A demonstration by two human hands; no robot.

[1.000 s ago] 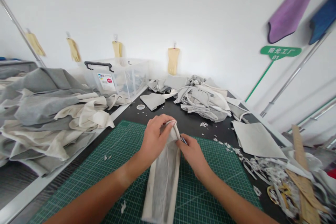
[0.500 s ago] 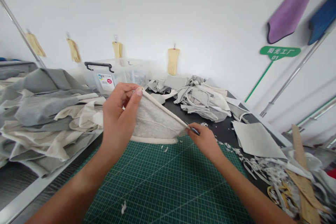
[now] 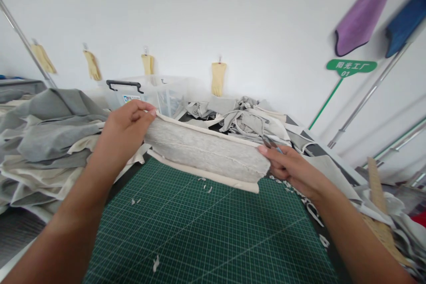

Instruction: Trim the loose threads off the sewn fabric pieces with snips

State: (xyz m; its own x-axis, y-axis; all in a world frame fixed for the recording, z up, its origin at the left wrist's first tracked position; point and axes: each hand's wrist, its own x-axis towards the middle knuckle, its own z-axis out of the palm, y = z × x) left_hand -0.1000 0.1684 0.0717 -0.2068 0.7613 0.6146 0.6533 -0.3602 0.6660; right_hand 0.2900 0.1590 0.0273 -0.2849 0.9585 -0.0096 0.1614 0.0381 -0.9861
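A strip of grey fabric [image 3: 206, 148] with cream bound edges is stretched between my hands above the green cutting mat [image 3: 199, 235]. My left hand [image 3: 128, 124] pinches its upper left corner between thumb and fingers. At the upper right corner, my right hand [image 3: 289, 164] grips the fabric with thumb and fingers closed. Small thread snips [image 3: 271, 144] also sit in that hand, their dark blades pointing up and left; most of the handle is hidden. The strip's lower edge hangs free, and a rough seam runs along its middle.
Piles of grey and cream cloth [image 3: 53, 142] lie at left. Behind the strip stand a clear plastic box [image 3: 173, 93] and a heap of grey pieces [image 3: 249, 122]. White scraps [image 3: 155, 264] dot the mat. A wooden ruler [image 3: 377, 186] leans among offcuts at right.
The fabric has been pulled out wide and nearly level. My left hand has moved left, and my right hand has moved right and slightly up, with the snips still in it.
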